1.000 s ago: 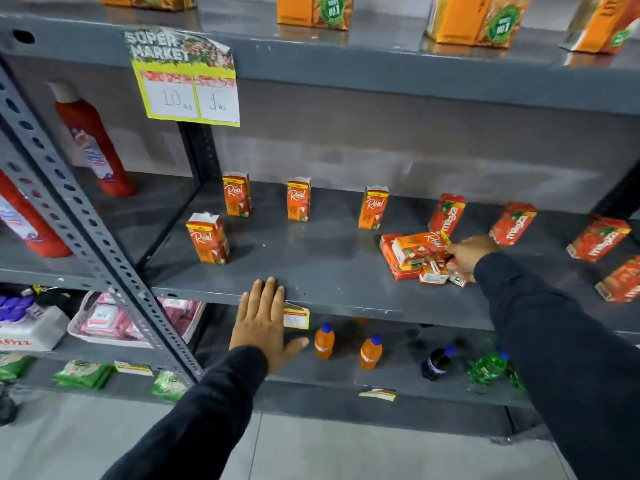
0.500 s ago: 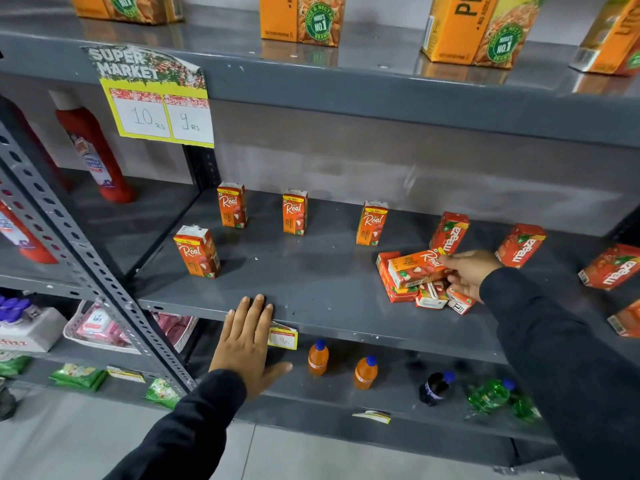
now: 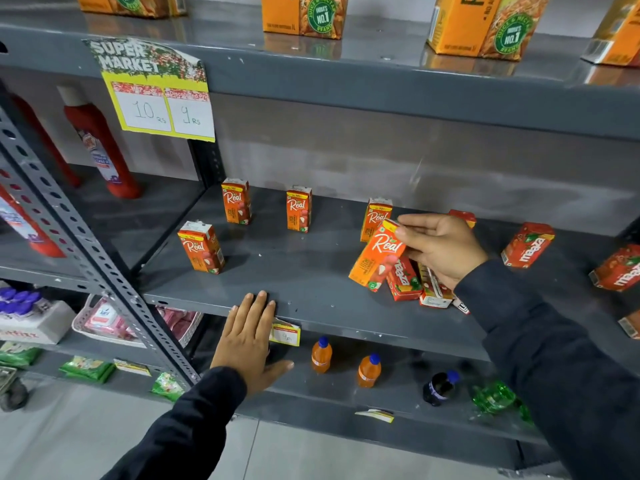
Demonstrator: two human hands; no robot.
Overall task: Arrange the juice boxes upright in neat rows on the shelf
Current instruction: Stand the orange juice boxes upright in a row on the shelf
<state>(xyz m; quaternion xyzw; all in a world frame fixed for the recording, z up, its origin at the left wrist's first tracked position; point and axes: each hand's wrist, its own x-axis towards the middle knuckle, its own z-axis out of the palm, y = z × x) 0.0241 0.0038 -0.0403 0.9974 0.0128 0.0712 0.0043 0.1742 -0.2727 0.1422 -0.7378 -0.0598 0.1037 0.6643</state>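
My right hand (image 3: 441, 249) grips the top of an orange Real juice box (image 3: 377, 259), held tilted above the grey shelf (image 3: 311, 271). Under it lies a pile of toppled red boxes (image 3: 405, 282). Three Real boxes stand upright at the back (image 3: 236, 201), (image 3: 299, 208), (image 3: 373, 216), and one more stands nearer the front left (image 3: 201, 247). Red Maaza boxes (image 3: 528, 244), (image 3: 620, 268) lie tipped to the right. My left hand (image 3: 247, 341) rests flat, fingers apart, on the shelf's front edge.
A perforated metal upright (image 3: 86, 254) stands at the left. Red bottles (image 3: 100, 147) fill the neighbouring bay. Large orange cartons (image 3: 304, 15) stand on the shelf above, beside a price tag (image 3: 156, 91). Small drink bottles (image 3: 321, 355), (image 3: 369, 370) sit on the shelf below.
My right hand has lifted a Real box off the pile and turned it from lying flat towards upright. My left hand stayed on the shelf edge.
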